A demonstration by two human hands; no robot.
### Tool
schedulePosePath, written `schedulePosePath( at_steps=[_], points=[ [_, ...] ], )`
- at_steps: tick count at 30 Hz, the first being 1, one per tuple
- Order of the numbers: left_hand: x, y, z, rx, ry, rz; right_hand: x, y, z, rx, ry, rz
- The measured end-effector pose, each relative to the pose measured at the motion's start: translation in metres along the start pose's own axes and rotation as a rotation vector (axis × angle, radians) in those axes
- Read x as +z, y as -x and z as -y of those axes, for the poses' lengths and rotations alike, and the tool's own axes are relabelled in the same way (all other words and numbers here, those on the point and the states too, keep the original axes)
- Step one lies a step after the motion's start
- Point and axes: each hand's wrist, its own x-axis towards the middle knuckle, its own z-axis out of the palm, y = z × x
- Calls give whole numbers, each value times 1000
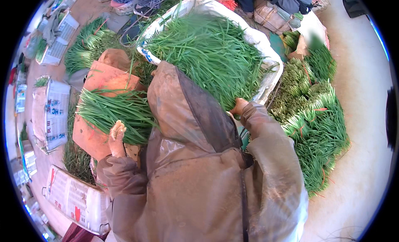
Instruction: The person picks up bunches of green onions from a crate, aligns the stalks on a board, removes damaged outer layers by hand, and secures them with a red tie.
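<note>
A loose bunch of garlic chives (118, 111) lies across a reddish-brown board (89, 136) at my left, pale stem ends toward the left. My left hand (117, 136) is at the near edge of that bunch, fingers drawn together and their tips pale as if wrapped; whatever is in them cannot be made out. To the right, my right hand (239, 106) is closed on chive leaves at the near edge of a large white basket (272, 82). Long green chives (203, 55) fill this basket. A brown waterproof apron (170, 104) spreads over my lap between my arms.
Tied chive bundles (318, 134) are stacked at the right on the pale floor (365, 167); more bundles (89, 46) lie at the far left. White plastic crates (56, 113) stand along the left, another crate (77, 198) nearer. Other people's legs (286, 3) show at the far side.
</note>
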Motion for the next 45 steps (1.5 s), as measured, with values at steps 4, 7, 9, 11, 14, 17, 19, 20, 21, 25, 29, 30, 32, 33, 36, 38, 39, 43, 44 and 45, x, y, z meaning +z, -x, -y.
schedulePosePath(
  at_steps=[4,7,9,11,14,17,19,20,21,25,29,30,32,33,36,38,39,43,44,45],
  points=[
    [8,2,10,-35,5,59,35,-31,-23,35,-47,-70],
    [17,7,9,-116,-2,36,14,-47,-27,-65,-21,121],
    [19,8,9,-148,-15,62,13,-58,-33,-76,9,179],
    [18,13,11,-184,-62,49,-16,-50,-23,-118,39,250],
    [15,15,15,-192,-39,54,-74,-6,-1,-136,61,289],
    [21,19,5,-221,-54,63,-71,6,-2,-124,-95,171],
    [17,20,14,-222,-29,70,-35,-4,-15,-119,-163,84],
    [16,19,18,-218,-18,72,-20,-3,-20,-128,-237,37],
    [16,21,19,-182,-1,86,-10,-2,-25,-152,-295,32],
    [11,9,52,-125,161,106,-2,-15,-44,-305,-307,221],
    [20,13,43,-125,172,65,3,-20,-43,-358,-370,263],
    [20,10,48,-117,191,61,4,-22,-43,-352,-371,247],
    [24,5,56,-118,223,57,8,-28,-46,-303,-277,205],
    [26,3,55,-144,205,76,4,-31,-46,-239,-148,155],
    [24,-2,69,-91,157,106,-3,-19,-21,-78,147,20],
    [17,6,66,-80,196,106,-28,28,30,-30,245,-114],
    [16,4,68,-66,216,139,-30,34,33,5,258,-74],
    [21,10,51,-142,251,93,-17,34,17,-84,59,22],
    [18,7,59,-125,242,128,-17,35,18,-90,27,-21],
    [18,7,61,-132,226,125,-16,37,20,-97,-5,-64]
  ],
)
